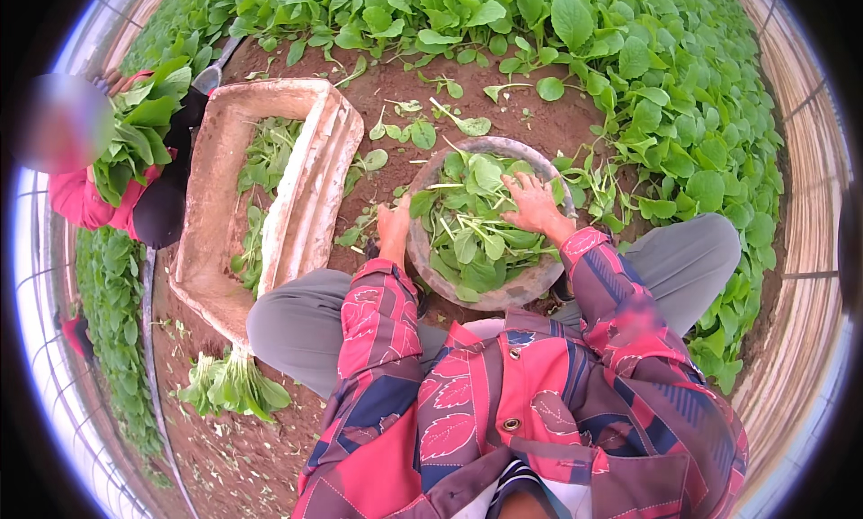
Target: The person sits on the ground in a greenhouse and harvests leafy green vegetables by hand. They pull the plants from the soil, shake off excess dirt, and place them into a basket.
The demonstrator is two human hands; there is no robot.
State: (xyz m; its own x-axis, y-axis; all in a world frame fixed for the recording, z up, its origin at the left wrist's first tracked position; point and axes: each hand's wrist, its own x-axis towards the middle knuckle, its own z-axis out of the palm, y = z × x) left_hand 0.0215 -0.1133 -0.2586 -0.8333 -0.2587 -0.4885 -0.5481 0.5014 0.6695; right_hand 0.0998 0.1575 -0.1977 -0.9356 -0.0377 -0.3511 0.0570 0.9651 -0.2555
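Between my knees stands a round, mud-stained basin filled with loose leafy greens, stems and leaves tangled together. My left hand grips the basin's left rim, its fingertips partly hidden. Spread over the greens on the right side is my right hand, palm down, fingers apart and touching the leaves. Cut leaves and stems lie scattered on the brown soil just beyond the basin.
A large dirty foam box with some greens inside stands at my left. Bundled greens lie by its near end. Another person at far left holds a big bunch of leaves. Dense leafy crop grows ahead and right.
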